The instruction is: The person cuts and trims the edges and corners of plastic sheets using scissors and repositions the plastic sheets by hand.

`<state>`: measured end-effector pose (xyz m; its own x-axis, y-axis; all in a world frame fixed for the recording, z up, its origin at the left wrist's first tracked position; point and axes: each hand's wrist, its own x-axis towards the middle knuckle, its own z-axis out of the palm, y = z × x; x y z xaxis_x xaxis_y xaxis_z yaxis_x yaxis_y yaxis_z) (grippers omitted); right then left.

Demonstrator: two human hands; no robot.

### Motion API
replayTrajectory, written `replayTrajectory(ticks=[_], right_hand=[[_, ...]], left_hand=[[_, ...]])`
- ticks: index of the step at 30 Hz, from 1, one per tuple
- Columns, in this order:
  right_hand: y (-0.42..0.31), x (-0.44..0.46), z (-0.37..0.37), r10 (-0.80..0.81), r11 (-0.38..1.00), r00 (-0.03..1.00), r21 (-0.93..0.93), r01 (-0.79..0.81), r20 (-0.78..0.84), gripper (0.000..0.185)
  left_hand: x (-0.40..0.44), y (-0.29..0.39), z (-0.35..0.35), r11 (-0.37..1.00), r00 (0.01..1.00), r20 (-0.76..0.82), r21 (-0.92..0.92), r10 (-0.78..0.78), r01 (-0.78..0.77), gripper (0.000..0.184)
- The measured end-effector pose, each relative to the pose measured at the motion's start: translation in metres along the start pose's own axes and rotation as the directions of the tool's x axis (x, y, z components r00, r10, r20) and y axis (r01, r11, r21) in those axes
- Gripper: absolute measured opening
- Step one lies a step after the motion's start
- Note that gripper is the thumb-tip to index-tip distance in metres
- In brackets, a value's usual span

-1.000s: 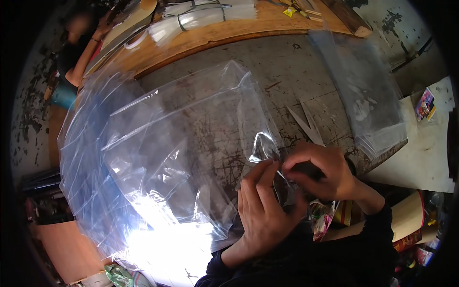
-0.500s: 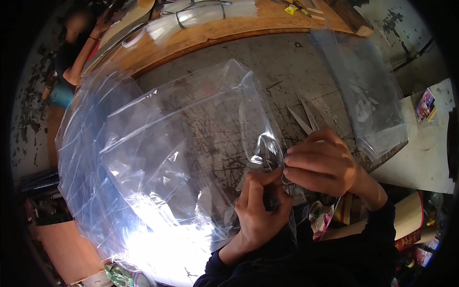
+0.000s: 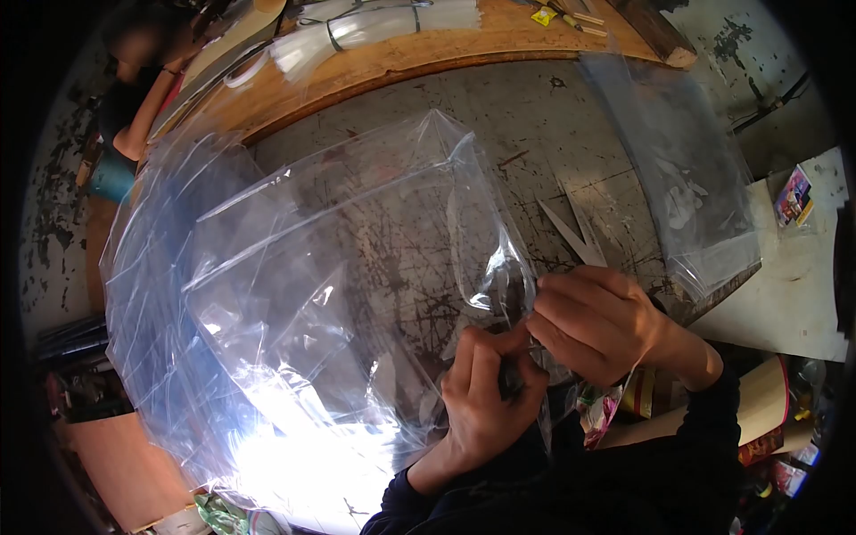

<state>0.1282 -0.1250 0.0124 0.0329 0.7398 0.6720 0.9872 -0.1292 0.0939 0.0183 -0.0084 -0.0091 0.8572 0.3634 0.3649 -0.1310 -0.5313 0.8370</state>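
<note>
Thumb and fingers of the left hand [image 3: 486, 383] are pinched together on the near right edge of a clear plastic sheet [image 3: 267, 241]; the right hand [image 3: 593, 330], fingers curled together, is clamped on the same edge just beside it. The sheet, creased and glossy, spreads leftward over a scratched grey work surface [image 3: 464, 98], partly overlying a bluish plastic pile [image 3: 160, 259]. Beyond the right hand lie scissors [image 3: 571, 230], their 2 blades parted and handles hidden. Farther right rests a folded plastic stack [image 3: 691, 178]. At the far side, a wooden table [image 3: 401, 68] bears a translucent bundle [image 3: 374, 34] with 2 dark ties visible across it. A second person [image 3: 134, 116] appears at upper left.
</note>
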Motion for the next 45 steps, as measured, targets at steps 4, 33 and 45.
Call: replayTrajectory(ticks=[4, 33, 45], right_hand=[[-0.005, 0.003, 0.003, 0.207, 0.963, 0.978, 0.184, -0.198, -0.025, 0.014], [-0.004, 0.002, -0.018, -0.059, 0.984, 0.992, -0.163, 0.077, 0.107, 0.008], [-0.01, 0.003, -0.007, 0.14, 0.982, 0.988, -0.121, -0.148, -0.069, 0.014]], left_hand=[[0.001, 0.001, -0.002, 0.999, 0.999, 0.025, -0.016, -0.039, 0.04, 0.023], [0.0, -0.005, -0.003, 0.992, 0.997, 0.062, -0.122, 0.052, -0.044, 0.033], [-0.003, -0.006, -0.004, 0.996, 0.995, 0.097, -0.085, -0.026, 0.034, 0.019]])
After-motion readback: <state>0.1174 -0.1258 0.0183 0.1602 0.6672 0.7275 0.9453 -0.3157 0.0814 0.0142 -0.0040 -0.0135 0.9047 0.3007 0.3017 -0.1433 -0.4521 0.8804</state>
